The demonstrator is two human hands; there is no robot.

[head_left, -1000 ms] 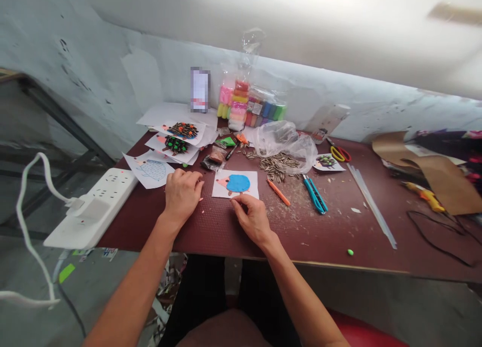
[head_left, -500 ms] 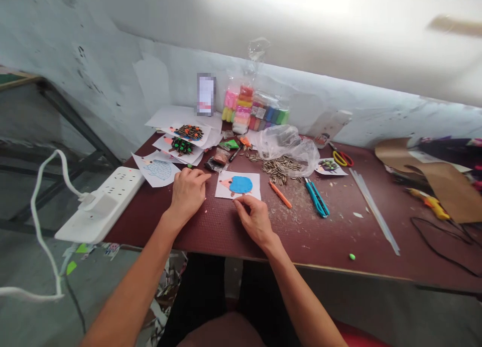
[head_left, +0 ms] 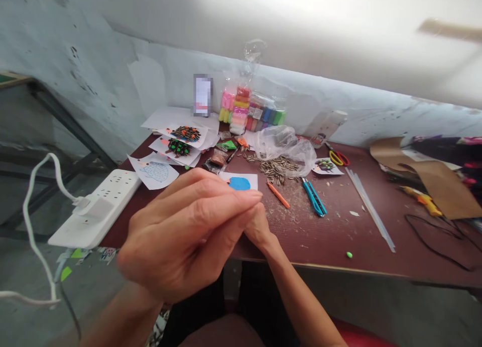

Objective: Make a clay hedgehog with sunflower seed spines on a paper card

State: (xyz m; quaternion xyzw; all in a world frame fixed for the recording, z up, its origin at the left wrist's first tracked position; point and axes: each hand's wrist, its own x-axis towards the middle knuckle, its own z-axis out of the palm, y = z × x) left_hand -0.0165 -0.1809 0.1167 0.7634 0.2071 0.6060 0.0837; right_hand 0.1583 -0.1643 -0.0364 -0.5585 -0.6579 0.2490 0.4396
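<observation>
My left hand (head_left: 192, 231) is raised close to the camera, thumb and fingertips pressed together; anything in the pinch is too small to make out. Behind it, low over the table edge, is my right hand (head_left: 258, 224), its fingers mostly hidden by the left. A white card with a blue clay shape (head_left: 240, 183) lies just beyond both hands, its left part covered. To its right are an orange tool (head_left: 278, 195) and a teal cutter (head_left: 315, 198). Striped seeds (head_left: 277, 169) are heaped behind them, beside a clear plastic bag (head_left: 280, 141).
At the left edge sits a white power strip (head_left: 96, 209). Hedgehog drawings (head_left: 153, 171) and seed-covered cards (head_left: 184, 134) lie at the back left. Scissors (head_left: 339, 157), clear sticks (head_left: 371, 210) and a yellow glue gun (head_left: 425, 201) are on the right.
My left hand has risen from the table toward the camera and closed into a pinch, now covering part of the card and my right hand's fingers. The view has shifted slightly.
</observation>
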